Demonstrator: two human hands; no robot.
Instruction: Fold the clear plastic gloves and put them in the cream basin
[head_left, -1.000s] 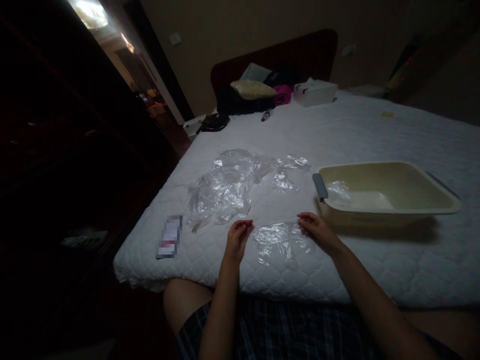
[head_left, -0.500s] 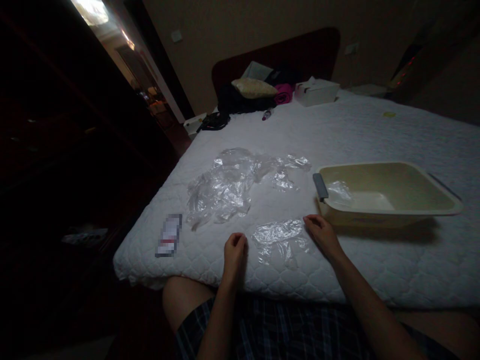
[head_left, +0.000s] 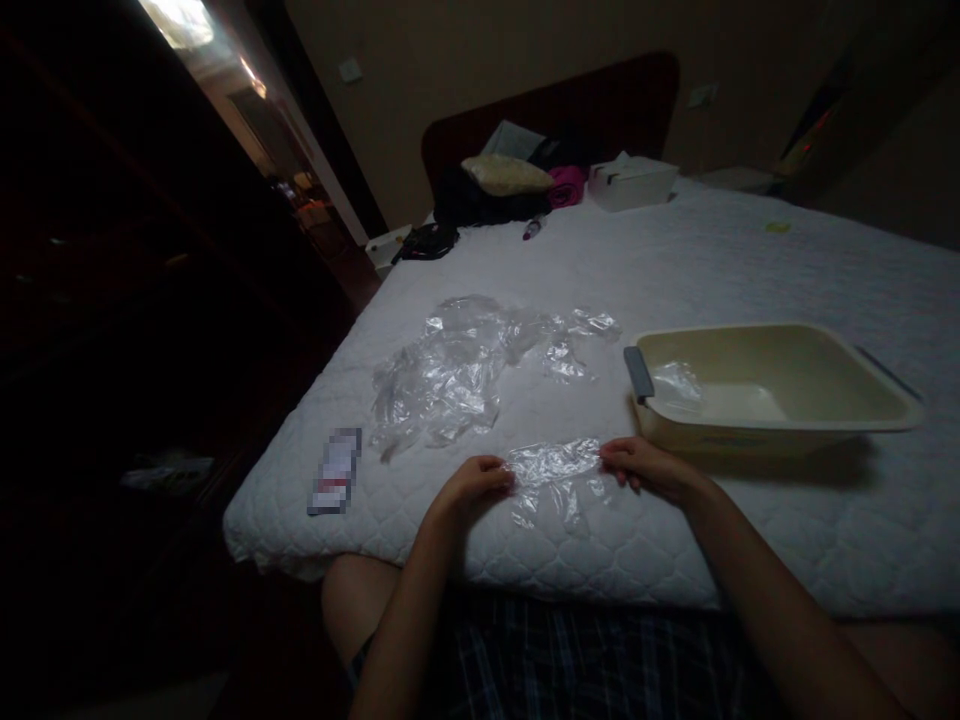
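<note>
A clear plastic bag (head_left: pixel 556 464), partly folded into a band along its far side, lies on the white quilted bed (head_left: pixel 720 550). My left hand (head_left: pixel 484 478) pinches its left end. At the opposite end, my right hand (head_left: pixel 637 462) grips the right corner between thumb and fingers. The near part of the bag spreads loosely toward me. Beyond it lies a heap of crumpled clear plastic bags (head_left: pixel 450 375). To the right stands a cream plastic basin (head_left: pixel 780 435) with grey handles, and a small piece of clear plastic (head_left: pixel 677 385) rests inside it.
A pixelated phone-like object (head_left: pixel 335 472) lies near the bed's left edge. Toward the headboard (head_left: pixel 622 95) are a beige pillow (head_left: pixel 508 175), dark and pink cloth (head_left: pixel 568 187), a white box (head_left: pixel 634 183) and a black bag (head_left: pixel 429 242).
Both hands have turned inward and closed on the two ends of the plastic bag. The bag's folded band looks slightly narrower. The basin and the heap have stayed in place.
</note>
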